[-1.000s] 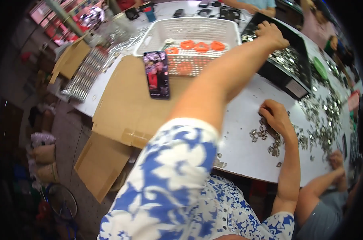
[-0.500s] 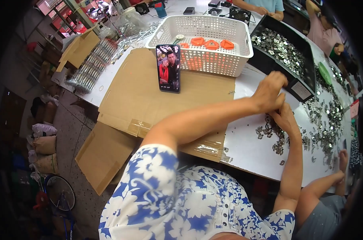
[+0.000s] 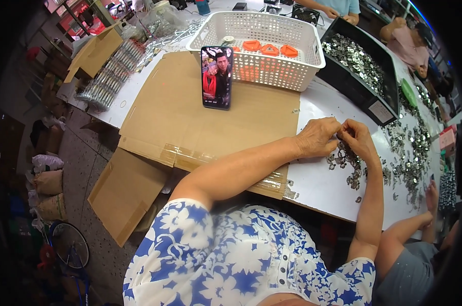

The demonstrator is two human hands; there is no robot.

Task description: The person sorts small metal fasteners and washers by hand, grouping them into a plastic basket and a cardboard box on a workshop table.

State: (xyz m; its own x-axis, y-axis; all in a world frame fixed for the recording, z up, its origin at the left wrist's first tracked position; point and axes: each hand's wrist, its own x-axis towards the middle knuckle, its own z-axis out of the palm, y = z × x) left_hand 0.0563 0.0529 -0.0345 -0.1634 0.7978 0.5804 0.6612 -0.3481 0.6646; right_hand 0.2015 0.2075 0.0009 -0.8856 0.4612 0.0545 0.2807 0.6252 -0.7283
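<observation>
My left hand [image 3: 320, 137] is closed, with fingers curled in toward my right hand [image 3: 360, 143]. The two meet over the white table, just below the black bin. My right fingers are pinched together where they face the left ones. Anything between the fingertips is too small or too covered to tell. Under and beside my right hand lies a loose pile of small dark metal parts [image 3: 354, 179]. The black bin [image 3: 374, 109] beyond my hands holds many small shiny metal pieces [image 3: 355, 58].
A white perforated basket [image 3: 307, 76] with orange triangular pieces [image 3: 270, 49] stands at the back. A phone [image 3: 216, 79] leans against it on flattened cardboard [image 3: 159, 117]. More metal parts [image 3: 414, 158] spread at right. Other people sit at the far side and close by on the right.
My left hand has come down and left, away from the bin's near side. My right hand has risen slightly, and the two now meet side by side above the small metal parts.
</observation>
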